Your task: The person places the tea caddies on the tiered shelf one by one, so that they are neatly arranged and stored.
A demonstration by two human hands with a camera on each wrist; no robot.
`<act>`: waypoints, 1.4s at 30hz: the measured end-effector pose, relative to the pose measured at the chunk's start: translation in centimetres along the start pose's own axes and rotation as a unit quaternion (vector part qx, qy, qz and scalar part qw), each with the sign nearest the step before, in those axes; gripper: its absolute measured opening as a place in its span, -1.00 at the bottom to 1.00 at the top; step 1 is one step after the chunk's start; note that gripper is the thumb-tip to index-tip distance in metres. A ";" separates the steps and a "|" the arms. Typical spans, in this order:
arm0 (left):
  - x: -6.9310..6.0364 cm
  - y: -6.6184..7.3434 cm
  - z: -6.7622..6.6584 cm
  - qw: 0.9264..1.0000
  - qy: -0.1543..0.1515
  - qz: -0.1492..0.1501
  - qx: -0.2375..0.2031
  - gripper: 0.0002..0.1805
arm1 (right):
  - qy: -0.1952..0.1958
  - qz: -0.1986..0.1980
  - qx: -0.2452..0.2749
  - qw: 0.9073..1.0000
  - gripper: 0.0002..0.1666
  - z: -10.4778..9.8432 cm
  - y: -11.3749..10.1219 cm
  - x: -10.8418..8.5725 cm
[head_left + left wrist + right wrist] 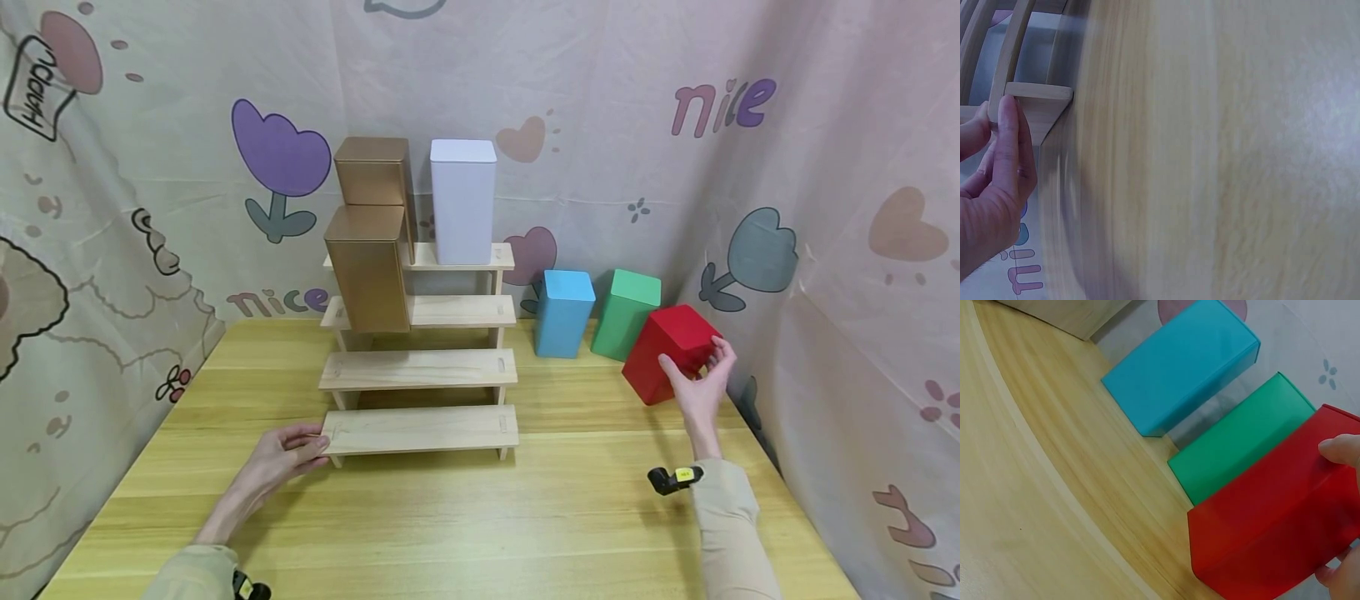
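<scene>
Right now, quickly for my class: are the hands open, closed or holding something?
Left hand: closed, pinching the left end of the lowest wooden step.
Right hand: closed, gripping the red box.

Lt wood tbl (585, 508): 4-step stand (420, 429) on it, just R of & touching L hand (273, 458). Beyond that hand, top step: rear gold box (371, 179) + white box (462, 204); 2nd from top: front gold box (369, 279). Blue box (564, 317), green box (626, 315) on tbl, L of R hand (702, 390).
</scene>
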State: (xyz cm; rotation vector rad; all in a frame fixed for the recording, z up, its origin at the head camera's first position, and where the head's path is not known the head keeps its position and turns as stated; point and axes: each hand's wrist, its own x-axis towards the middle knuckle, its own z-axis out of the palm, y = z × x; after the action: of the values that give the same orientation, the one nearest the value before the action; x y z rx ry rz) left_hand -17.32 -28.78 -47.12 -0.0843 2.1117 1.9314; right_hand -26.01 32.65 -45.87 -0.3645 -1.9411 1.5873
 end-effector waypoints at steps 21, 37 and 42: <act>0.0 0.0 0.1 1.000 0.003 0.004 -0.001 -0.42 | 0.017 0.002 -0.023 1.000 -0.01 0.0 -0.2 -0.3; 0.0 0.0 0.1 1.000 0.006 0.000 0.003 -0.42 | 0.014 0.001 -0.002 1.000 -0.04 0.2 -0.9 -0.9; 0.0 0.0 0.1 1.000 0.003 0.000 0.005 -0.44 | 0.010 -0.004 0.005 1.000 -0.01 0.4 -1.6 -1.1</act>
State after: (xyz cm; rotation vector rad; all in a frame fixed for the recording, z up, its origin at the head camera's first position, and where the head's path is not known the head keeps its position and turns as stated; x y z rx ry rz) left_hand -17.32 -28.72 -47.17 -0.0885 2.1267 1.9224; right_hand -25.16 31.37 -44.72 -0.3652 -1.9163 1.5827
